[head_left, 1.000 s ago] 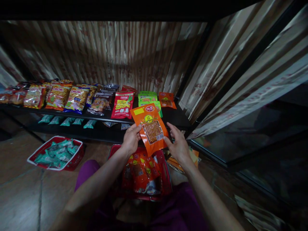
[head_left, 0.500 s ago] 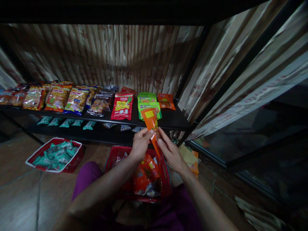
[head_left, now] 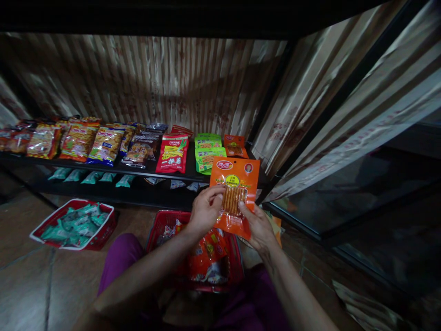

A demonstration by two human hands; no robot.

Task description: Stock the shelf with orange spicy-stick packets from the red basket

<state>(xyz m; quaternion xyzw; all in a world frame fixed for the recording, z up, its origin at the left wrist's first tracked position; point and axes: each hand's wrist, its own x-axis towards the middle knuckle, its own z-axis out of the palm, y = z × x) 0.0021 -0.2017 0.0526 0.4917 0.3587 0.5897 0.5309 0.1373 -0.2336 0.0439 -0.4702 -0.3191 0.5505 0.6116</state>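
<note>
Before me, an orange snack packet (head_left: pixel 235 174) faces up with its front showing, brown sticks visible through a clear window. My right hand (head_left: pixel 257 224) grips its lower right side, thumb on the front. At the left edge, my left hand (head_left: pixel 206 208) has bent fingers and thumb closed on the packet. Beneath my hands stands a red basket (head_left: pixel 237 257) with more orange packets (head_left: pixel 206 255) in it. Behind the held packet, green packets (head_left: pixel 208 158) and another orange packet (head_left: pixel 235 146) rest on the black shelf (head_left: pixel 172 177).
Left along the shelf are a red packet (head_left: pixel 172 154), brown-windowed packets (head_left: pixel 139 149) and several noodle-like snack bags (head_left: pixel 80 141). Teal packets (head_left: pixel 93 177) lie on the lower shelf. A second red basket (head_left: pixel 109 225) holding teal packets (head_left: pixel 74 225) sits on the floor. A dark shelf post (head_left: pixel 280 170) rises at right.
The orange packet has turned from nearly edge-on to front-facing. My right hand has shifted slightly right and lower on it, and my left hand slightly right. The view has moved a little.
</note>
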